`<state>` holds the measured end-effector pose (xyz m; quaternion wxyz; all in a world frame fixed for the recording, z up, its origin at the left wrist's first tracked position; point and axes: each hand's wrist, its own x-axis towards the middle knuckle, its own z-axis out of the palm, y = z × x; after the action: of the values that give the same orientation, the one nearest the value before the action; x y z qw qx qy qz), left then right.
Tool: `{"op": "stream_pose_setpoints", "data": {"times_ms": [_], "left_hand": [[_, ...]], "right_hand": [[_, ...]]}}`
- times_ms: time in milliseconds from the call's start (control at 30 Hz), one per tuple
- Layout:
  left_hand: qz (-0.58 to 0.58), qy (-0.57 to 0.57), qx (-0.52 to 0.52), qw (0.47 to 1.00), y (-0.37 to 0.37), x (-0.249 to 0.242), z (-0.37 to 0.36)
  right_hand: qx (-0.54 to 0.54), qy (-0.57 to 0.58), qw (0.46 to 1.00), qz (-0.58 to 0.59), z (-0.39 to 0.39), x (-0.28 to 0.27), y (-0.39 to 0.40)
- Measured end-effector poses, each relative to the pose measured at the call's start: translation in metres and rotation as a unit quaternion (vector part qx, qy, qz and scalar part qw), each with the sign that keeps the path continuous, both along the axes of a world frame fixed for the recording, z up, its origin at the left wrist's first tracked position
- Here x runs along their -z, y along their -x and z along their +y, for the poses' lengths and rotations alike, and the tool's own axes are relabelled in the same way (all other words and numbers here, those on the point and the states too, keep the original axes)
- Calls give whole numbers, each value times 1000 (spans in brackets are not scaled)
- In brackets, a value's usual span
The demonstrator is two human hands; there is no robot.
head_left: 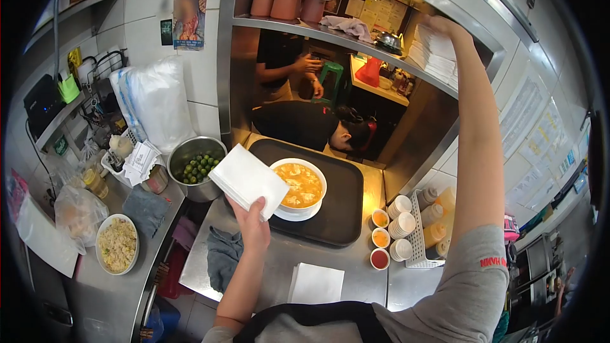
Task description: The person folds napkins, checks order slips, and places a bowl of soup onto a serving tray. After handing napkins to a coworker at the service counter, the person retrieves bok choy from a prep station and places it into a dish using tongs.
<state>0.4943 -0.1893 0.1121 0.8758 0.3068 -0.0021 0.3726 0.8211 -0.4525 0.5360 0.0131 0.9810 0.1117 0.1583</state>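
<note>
Head view: your left hand [254,223] pinches a napkin stack [248,180] beside the soup bowl [300,185]; your right hand [445,25] grips shelf napkins [433,57].

Restaurant kitchen: steel counter [356,267], serving hatch, soup bowl [298,184] on tray [346,209], sauce cups [380,238].

You face a white tiled wall [203,82] with a steel-framed serving hatch [330,76] cut through it. A steel worktop [286,260] runs below, a steel shelf [356,41] crosses the hatch, and paper notices [540,133] cover the right wall.
</note>
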Motion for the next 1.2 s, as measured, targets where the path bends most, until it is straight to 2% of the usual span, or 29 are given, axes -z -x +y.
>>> {"op": "stream_pose_setpoints", "data": {"times_ms": [100,167,300,367,400,500,533,600,700,800,867,900,1033,1100,1133,1200], "left_hand": [[27,-11,-34,999,4,1,1],[41,-12,-43,998,4,5,2],[60,-22,-46,997,-1,9,-2],[65,-22,-36,997,-4,10,-8],[65,-20,-29,997,-5,10,-11],[69,3,15,998,-5,8,-18],[70,2,15,997,-5,9,-19],[73,-12,18,997,-5,11,-18],[65,-11,17,998,0,8,-14],[63,-22,15,998,0,10,-12],[59,-20,13,998,2,8,-14],[60,-16,7,998,3,6,-15],[66,-15,26,997,9,-1,-19],[23,-9,80,997,9,-1,-19],[22,-3,75,997,11,-6,-21],[-6,25,143,989,15,-20,-25]], "right_hand": [[-4,-34,998,-58,-7,10,-21],[25,-53,998,-10,2,23,-14],[5,-62,998,11,-1,31,-10],[-2,-150,989,8,-14,36,-15],[2,-151,988,10,-18,39,-17],[-44,-36,998,2,-24,40,-24],[-44,-36,998,3,-24,36,-28],[-89,122,988,4,-22,25,-39],[-22,177,983,-41,-2,14,-10],[5,132,991,-8,-1,16,-36],[-22,98,993,-62,-3,31,-5],[-20,151,987,-52,-4,33,-12],[-7,72,996,-57,-21,63,-33],[-30,17,999,-11,-21,55,-32],[-35,23,999,-12,-19,52,-27],[2,21,995,-101,-12,46,-20]]}}
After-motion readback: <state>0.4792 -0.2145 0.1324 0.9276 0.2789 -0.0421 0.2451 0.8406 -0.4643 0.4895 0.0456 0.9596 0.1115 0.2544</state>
